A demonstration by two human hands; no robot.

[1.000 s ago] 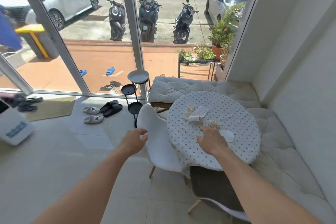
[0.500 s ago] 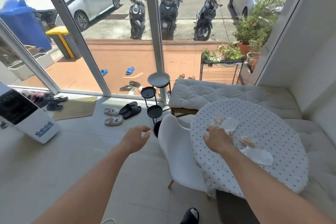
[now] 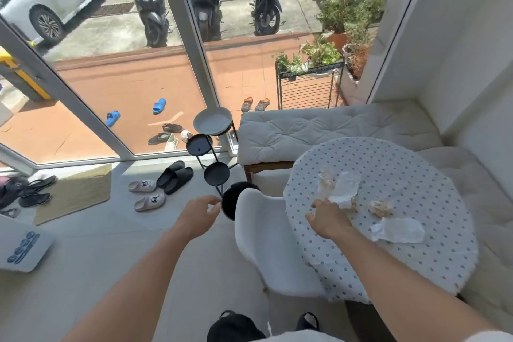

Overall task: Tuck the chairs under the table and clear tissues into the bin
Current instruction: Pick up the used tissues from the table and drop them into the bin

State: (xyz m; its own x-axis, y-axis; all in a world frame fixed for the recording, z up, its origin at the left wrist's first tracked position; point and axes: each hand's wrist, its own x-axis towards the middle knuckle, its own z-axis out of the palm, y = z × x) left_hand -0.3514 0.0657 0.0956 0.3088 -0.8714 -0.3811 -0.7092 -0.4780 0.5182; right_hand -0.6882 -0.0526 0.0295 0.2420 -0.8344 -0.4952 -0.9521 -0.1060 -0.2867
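A round table in a dotted white cloth stands at the right. Used tissues lie on it: a crumpled white pile, a small brownish wad and a flat white tissue. My right hand rests palm down on the cloth, fingertips touching the pile's near edge, holding nothing that I can see. A white shell chair sits with its seat under the table's left side. My left hand hovers open over the floor, left of the chair back. A black round bin stands behind the chair.
A cushioned bench wraps the corner behind and right of the table. A black tiered plant stand stands by the window pillar. Slippers and a mat lie on the floor at left. A white appliance sits at far left.
The view has come closer and tilted down over the table. My right hand has slid across the cloth from the flat tissue toward the crumpled pile. My left hand stays open in the air.
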